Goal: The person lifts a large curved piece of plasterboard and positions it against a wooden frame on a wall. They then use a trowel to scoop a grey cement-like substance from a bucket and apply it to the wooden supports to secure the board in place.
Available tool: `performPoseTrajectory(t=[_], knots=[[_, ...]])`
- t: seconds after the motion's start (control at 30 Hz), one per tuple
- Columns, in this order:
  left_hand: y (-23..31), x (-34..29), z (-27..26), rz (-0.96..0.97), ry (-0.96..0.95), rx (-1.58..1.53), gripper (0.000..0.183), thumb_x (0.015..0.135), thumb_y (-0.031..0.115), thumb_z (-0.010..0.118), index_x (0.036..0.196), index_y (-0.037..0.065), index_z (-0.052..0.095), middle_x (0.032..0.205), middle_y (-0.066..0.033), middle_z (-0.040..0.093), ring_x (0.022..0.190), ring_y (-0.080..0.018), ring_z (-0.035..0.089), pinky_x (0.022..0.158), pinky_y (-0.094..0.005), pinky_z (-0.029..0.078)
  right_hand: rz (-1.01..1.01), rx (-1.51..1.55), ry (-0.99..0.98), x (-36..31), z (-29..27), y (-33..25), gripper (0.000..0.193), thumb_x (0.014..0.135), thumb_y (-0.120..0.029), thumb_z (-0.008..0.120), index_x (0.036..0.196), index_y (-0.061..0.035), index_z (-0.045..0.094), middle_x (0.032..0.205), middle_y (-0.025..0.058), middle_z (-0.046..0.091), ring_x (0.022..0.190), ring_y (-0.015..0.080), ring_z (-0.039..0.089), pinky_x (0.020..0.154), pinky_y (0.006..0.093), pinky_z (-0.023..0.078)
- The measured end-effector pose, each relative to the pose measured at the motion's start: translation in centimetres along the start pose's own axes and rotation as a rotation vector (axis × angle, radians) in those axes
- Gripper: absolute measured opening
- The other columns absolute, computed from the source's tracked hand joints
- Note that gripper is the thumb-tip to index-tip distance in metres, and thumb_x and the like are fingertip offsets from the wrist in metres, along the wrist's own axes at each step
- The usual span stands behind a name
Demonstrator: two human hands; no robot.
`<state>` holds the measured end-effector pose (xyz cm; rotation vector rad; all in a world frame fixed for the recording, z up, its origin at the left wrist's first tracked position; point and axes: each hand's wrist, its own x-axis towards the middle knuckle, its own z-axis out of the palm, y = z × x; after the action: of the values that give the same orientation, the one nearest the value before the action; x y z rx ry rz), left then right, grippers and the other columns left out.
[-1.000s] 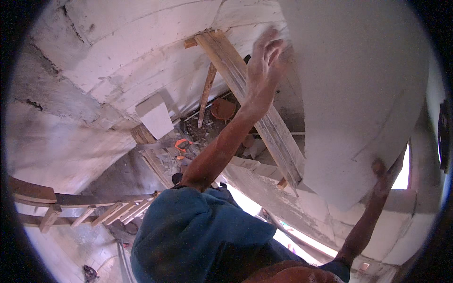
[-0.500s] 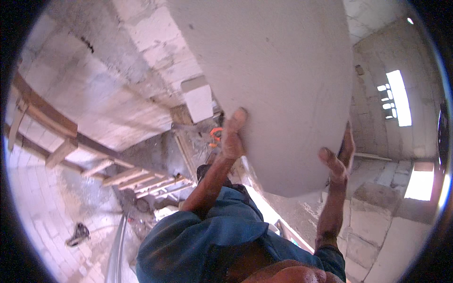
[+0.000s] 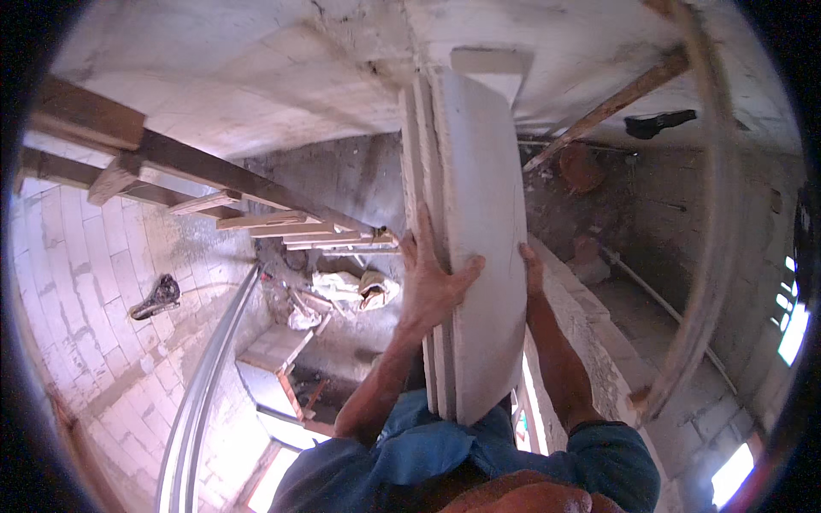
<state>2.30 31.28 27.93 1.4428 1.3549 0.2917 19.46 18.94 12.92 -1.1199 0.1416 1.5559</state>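
Slab (image 3: 483, 248) of pale grey board, held on edge and raised overhead, its broad face turned to the person's right, so that only the narrow edge and one curved-looking face show. It seems to sit against one or two thinner boards (image 3: 417, 171) of the same colour on its left side; whether these are separate sheets or one layered piece cannot be told. Left hand (image 3: 432, 286) grips from the left, fingers spread flat over the stacked edges, thumb hooked across the front edge onto the slab's face — a clamp that would keep the sheets together. Right hand (image 3: 532, 269) is pressed against the far face, mostly hidden behind the slab, only finger ends showing, so how it closes cannot be told; likely a steadying palm opposing the left. Both forearms rise from blue sleeves (image 3: 428, 445). Around: plastered ceiling (image 3: 256, 77), wooden beams (image 3: 171, 162) crossing at left, whitish block wall (image 3: 94, 291) with a dark object (image 3: 156, 297) hanging on it, crumpled light sacks (image 3: 351, 291) on the ground below. No label or marking can be made out on slab or sacks.
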Motion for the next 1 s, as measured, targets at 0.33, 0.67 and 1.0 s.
performPoseTrajectory(t=[0.33, 0.67, 1.0], knots=[[-21.1, 13.8, 11.6, -0.486, -0.112, 0.391, 0.104, 0.073, 0.038, 0.074, 0.155, 0.008, 0.018, 0.136, -0.0347, 0.028, 0.122, -0.0526, 0.035, 0.101, -0.0607, 0.036, 0.234, 0.415, 0.261, 13.3, -11.7, 24.0, 0.058, 0.096, -0.045, 0.050, 0.134, -0.0012, 0.051, 0.120, 0.0173, 0.062, 0.108, 0.0293, 0.063, 0.095, 0.0419, 0.051], [-34.1, 17.5, 17.7, -0.627, -0.186, 0.532, 0.105, 0.074, 0.048, 0.074, 0.155, 0.010, 0.019, 0.141, -0.0378, 0.023, 0.130, -0.0564, 0.029, 0.104, -0.0627, 0.033, 0.355, 0.352, 0.379, 17.6, -18.2, 33.6, 0.053, 0.096, -0.042, 0.052, 0.132, -0.0023, 0.053, 0.116, 0.0184, 0.063, 0.104, 0.0322, 0.063, 0.093, 0.0434, 0.051], [-36.0, 19.9, 20.2, -0.573, -0.231, 0.615, 0.105, 0.075, 0.049, 0.073, 0.155, 0.008, 0.018, 0.133, -0.0292, 0.029, 0.122, -0.0497, 0.037, 0.101, -0.0617, 0.035, 0.524, -0.266, 0.552, 18.8, -22.8, 37.8, 0.049, 0.095, -0.038, 0.053, 0.129, -0.0034, 0.055, 0.112, 0.0195, 0.064, 0.100, 0.0351, 0.063, 0.090, 0.0448, 0.051]])
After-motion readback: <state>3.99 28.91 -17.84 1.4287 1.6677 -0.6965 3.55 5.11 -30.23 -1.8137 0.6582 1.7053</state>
